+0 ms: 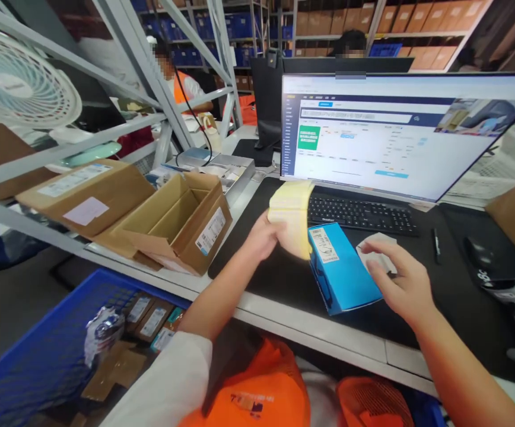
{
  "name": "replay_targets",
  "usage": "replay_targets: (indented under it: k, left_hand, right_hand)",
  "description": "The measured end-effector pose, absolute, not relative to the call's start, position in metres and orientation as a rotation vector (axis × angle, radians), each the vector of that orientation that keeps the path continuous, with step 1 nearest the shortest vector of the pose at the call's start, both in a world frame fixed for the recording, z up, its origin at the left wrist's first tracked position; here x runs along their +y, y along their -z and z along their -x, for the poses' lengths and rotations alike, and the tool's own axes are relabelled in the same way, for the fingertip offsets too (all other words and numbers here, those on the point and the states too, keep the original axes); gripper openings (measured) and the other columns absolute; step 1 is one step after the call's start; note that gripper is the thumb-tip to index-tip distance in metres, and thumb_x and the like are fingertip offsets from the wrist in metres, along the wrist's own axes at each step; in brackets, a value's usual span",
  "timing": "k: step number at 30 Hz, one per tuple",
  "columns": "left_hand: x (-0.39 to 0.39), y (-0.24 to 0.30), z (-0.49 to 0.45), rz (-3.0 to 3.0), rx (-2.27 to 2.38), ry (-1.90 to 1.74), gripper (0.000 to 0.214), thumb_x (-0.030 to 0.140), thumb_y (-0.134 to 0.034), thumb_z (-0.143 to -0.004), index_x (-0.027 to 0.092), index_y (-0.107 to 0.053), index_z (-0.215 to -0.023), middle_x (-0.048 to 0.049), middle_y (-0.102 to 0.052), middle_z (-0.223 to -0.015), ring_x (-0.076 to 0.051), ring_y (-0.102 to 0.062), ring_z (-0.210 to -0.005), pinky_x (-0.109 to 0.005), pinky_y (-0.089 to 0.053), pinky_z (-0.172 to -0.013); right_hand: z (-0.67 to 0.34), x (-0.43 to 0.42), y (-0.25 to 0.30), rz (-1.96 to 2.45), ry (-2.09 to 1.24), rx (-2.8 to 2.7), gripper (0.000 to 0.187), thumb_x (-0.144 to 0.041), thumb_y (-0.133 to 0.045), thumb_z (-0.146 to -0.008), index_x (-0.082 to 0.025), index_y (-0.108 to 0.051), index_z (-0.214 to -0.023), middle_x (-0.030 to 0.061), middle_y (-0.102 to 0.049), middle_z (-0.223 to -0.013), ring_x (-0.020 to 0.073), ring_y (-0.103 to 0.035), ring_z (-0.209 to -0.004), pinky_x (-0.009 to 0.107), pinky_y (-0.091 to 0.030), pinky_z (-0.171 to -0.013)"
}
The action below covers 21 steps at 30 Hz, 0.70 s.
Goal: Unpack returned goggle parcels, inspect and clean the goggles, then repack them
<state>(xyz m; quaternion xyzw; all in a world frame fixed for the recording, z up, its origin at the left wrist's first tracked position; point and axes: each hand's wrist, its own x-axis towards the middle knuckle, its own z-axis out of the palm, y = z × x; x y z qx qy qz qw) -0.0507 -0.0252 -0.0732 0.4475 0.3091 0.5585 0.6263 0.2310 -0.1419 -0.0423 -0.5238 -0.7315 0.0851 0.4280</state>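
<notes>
Grey metal bars (129, 50) line the white tabletop's (284, 317) left edge; beyond its far edge, pale metal shelving (377, 21) carries brown cardboard boxes (417, 21).

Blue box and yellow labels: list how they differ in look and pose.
Colour: the blue box is bright blue with a white printed sticker; the yellow labels are pale yellow.
Shape: the blue box has flat faces and straight edges; the yellow labels curve.
Pose: the blue box lies on the black mat; the left hand holds the yellow labels.
Shared: both are in front of the monitor.

Bright blue box (350, 276), pale yellow labels (289, 207)
</notes>
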Motion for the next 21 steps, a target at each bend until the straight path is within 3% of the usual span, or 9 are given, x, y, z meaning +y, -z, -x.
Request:
replay_targets:
  k: [3, 6, 8, 14, 21]
  left_hand:
    - [-0.052, 0.076, 0.036, -1.042, 0.542, -1.037, 0.072, 0.023, -0.094, -0.054, 0.022, -0.063, -0.120, -0.0108, -0.075, -0.125, -0.032, -0.072, -0.112, -0.048, -0.057, -0.098]
    - [-0.066, 0.081, 0.029, -1.120, 0.451, -0.941, 0.075, 0.022, -0.093, -0.058, 0.022, -0.063, -0.127, -0.0120, -0.072, -0.131, -0.035, -0.069, -0.119, -0.050, -0.054, -0.104]
    - [-0.071, 0.082, 0.027, -1.157, 0.454, -0.942, 0.073, 0.025, -0.092, -0.063, 0.023, -0.063, -0.129, -0.0116, -0.071, -0.133, -0.035, -0.068, -0.122, -0.050, -0.052, -0.106]
    - [-0.076, 0.077, 0.027, -1.221, 0.452, -0.938, 0.062, 0.038, -0.083, -0.079, 0.026, -0.061, -0.136, -0.0097, -0.070, -0.134, -0.032, -0.068, -0.120, -0.046, -0.055, -0.104]
    - [-0.078, 0.082, 0.023, -1.179, 0.452, -0.919, 0.063, 0.040, -0.084, -0.078, 0.027, -0.062, -0.135, -0.0095, -0.070, -0.132, -0.033, -0.069, -0.119, -0.048, -0.056, -0.103]
  right_hand:
    - [-0.198, -0.135, 0.012, 1.290, -0.219, -1.934, 0.024, -0.042, -0.055, -0.096, -0.025, -0.067, -0.108, 0.0081, -0.073, -0.094, 0.0264, -0.068, -0.088, 0.041, -0.054, -0.083]
    - [-0.181, -0.117, 0.002, 1.381, -0.209, -2.028, 0.019, -0.037, -0.055, -0.092, -0.023, -0.058, -0.080, 0.0048, -0.066, -0.077, 0.0202, -0.060, -0.070, 0.033, -0.044, -0.065]
    - [-0.178, -0.107, 0.003, 1.448, -0.235, -2.073, 0.020, -0.032, -0.055, -0.089, -0.022, -0.051, -0.072, 0.0031, -0.062, -0.072, 0.0176, -0.056, -0.065, 0.031, -0.038, -0.060]
    - [-0.185, -0.102, 0.007, 1.515, -0.401, -2.176, 0.020, -0.027, -0.050, -0.092, -0.021, -0.051, -0.073, 0.0020, -0.061, -0.075, 0.0167, -0.054, -0.068, 0.030, -0.036, -0.062]
    - [-0.188, -0.102, 0.009, 1.537, -0.480, -2.220, 0.023, -0.030, -0.047, -0.099, -0.021, -0.053, -0.079, 0.0021, -0.062, -0.075, 0.0163, -0.054, -0.067, 0.029, -0.035, -0.061]
